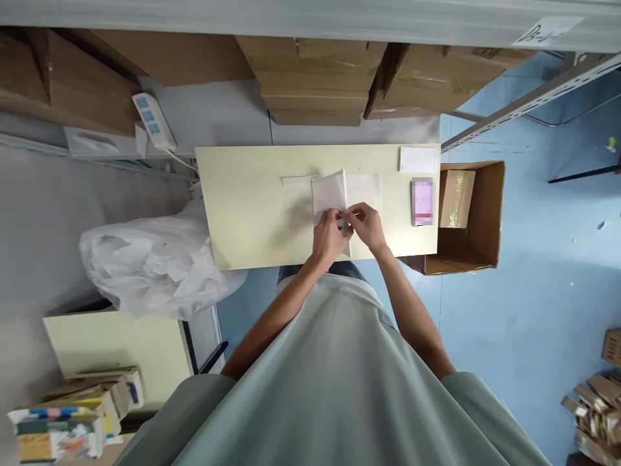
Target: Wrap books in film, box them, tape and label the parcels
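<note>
Both hands meet at the near middle of the pale table. The left hand and the right hand are drawn together, fingertips pinched on a small pale item between them (too small to name with any certainty). It sits at the near edge of a thin white sheet, whose far edge stands up a little off the table, at twelve o'clock from the hands. More flat white sheets lie under and beside it, spreading toward ten and one o'clock.

The sheet looks light, limp and easily creased, so I judge it wants a fingertip pinch at an edge or corner, not a full grasp; it would likely slide readily on the smooth tabletop.

Both forearms run up from the body and converge, wrists nearly level, palms turned down and inward, the knuckles arched over the pinch.

At three o'clock from the hands lies a pink-and-white card stack, with a white pad beyond it at about two. Just past the table's right edge an open cardboard box holds a brown packet. At nine o'clock a crumpled white plastic bag slumps beside the table, and a power strip rests at ten. Flat cardboard cartons are stacked at twelve.
</note>
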`<state>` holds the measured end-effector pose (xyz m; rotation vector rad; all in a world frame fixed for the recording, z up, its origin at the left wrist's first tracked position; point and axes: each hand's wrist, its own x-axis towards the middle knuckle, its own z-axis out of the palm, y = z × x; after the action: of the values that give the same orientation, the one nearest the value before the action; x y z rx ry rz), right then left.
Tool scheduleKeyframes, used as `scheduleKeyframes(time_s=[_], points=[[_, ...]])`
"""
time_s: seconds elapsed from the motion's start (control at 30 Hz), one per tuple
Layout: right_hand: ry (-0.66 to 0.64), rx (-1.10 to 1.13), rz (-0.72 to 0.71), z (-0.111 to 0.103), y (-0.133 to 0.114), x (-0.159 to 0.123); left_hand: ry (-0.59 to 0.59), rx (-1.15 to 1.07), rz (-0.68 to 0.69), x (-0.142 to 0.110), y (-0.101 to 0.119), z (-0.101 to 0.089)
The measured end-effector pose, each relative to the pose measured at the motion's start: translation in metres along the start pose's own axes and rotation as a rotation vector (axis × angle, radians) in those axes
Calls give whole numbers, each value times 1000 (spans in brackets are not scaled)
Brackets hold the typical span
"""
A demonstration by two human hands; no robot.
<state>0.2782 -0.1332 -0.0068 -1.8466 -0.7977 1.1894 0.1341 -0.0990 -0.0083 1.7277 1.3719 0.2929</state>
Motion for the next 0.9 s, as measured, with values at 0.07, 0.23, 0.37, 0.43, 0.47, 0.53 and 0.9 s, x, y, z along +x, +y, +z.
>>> scheduleKeyframes(time_s=[0.07,0.23,0.37,0.43,0.47,0.53,0.9], points=[[-59,60,-60,10,-5,-1,-4,-91,-3,-2,-8,-26],[-105,-15,51,38,16,12,23,-302,-55,-7,-64,-91],[-16,-118,118,49,40,25,67,-449,-164,-3,-118,-128],[43,-172,110,44,49,29,60,-527,-249,2,-138,-140],[81,-208,109,39,54,30,53,-563,-283,6,-147,-145],[211,-316,109,22,63,30,30,-622,-319,15,-160,-151],[581,-521,298,-33,88,36,-57,-686,-466,63,-187,-108]])
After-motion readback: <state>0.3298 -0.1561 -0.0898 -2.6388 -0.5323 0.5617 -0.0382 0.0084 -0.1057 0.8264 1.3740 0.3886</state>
